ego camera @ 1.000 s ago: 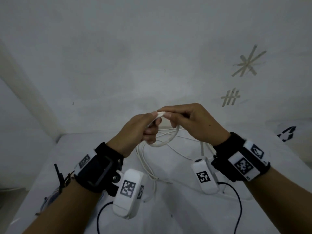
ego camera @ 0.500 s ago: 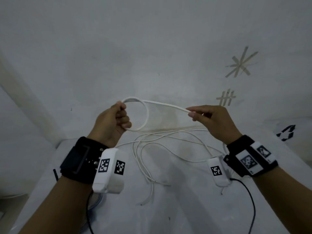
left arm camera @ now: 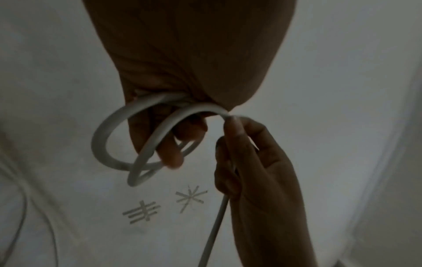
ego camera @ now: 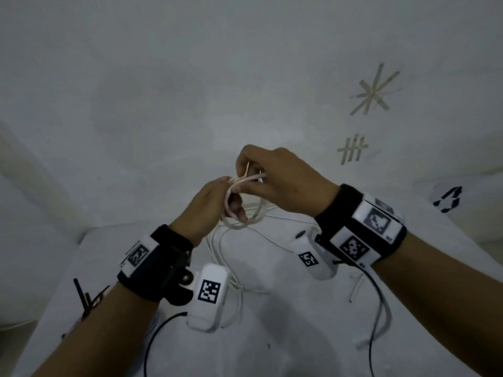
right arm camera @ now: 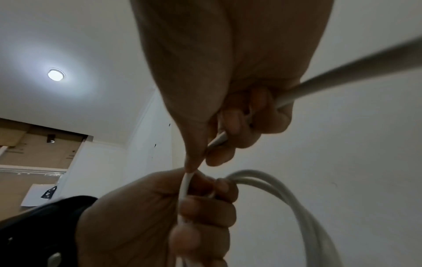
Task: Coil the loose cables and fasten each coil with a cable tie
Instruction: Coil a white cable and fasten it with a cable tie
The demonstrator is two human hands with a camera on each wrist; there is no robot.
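**Two hands gathering a white cable into loops above a table**

Head view: the left hand (ego camera: 209, 205) and right hand (ego camera: 283, 183) meet in mid-air above a white table (ego camera: 272, 336). The left hand's fingers are curled round small loops of the white cable (ego camera: 239, 224). The right hand pinches the same cable just beside it. The rest of the cable trails down and lies loose on the table. Black cable ties (ego camera: 87, 297) lie at the table's left edge.

Left wrist view: two loops (left arm camera: 118, 137) hang from the left hand's closed fingers (left arm camera: 171, 155); the right hand's fingertips (left arm camera: 230, 130) pinch the strand beside them.

Right wrist view: the right hand's fingers (right arm camera: 230, 124) curl round the strand (right arm camera: 342, 72); the left hand (right arm camera: 160, 216) below grips the loops
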